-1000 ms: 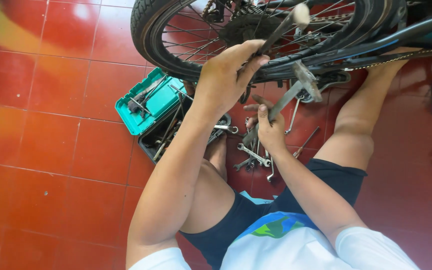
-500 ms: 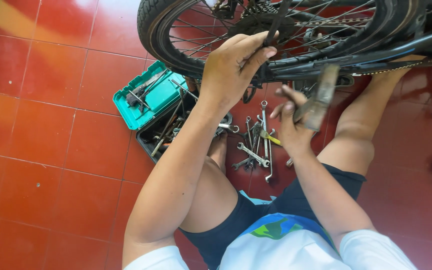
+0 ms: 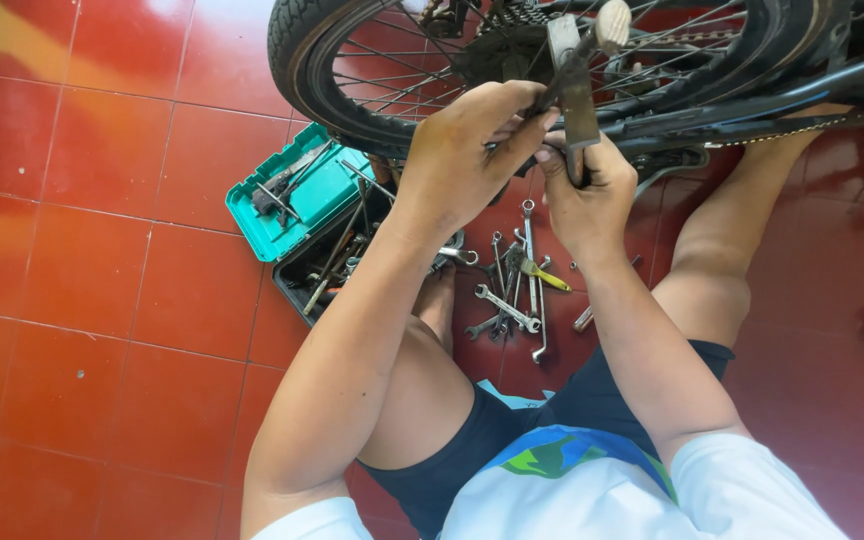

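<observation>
**Inspector:** What are you seeing at the hands?

**Operator:** I am looking down on both. The left hand (image 3: pixel 467 150) is curled, fingers pinched on a thin dark tool (image 3: pixel 552 85) whose upper end is running up toward the wheel (image 3: pixel 352 90). What kind of tool it is, I cannot tell. The right hand (image 3: pixel 587 190) is clenched around a hammer (image 3: pixel 580 105); the grey shaft is rising out of the fist and the pale knob end is sitting just above, against the spokes.

**Inspector:** How are the two hands standing to each other?

**Operator:** They are touching or nearly so, thumb side to thumb side, directly below the tyre and just beside the black frame tube (image 3: pixel 752 110), which is running off to the right of the right hand. A chain (image 3: pixel 812 125) is lying along that tube.

**Inspector:** And around them?

**Operator:** Below the hands, between my knees, loose wrenches (image 3: pixel 512 290) are lying on the red floor (image 3: pixel 72 230), one piece with a yellow grip among them. Below and to the left of the left hand, a green tray (image 3: pixel 327 195) is resting on an open black toolbox (image 3: pixel 322 275), both holding more tools. Both forearms are reaching up from the bottom edge, and I am sitting with legs spread to either side of the wrenches.
</observation>
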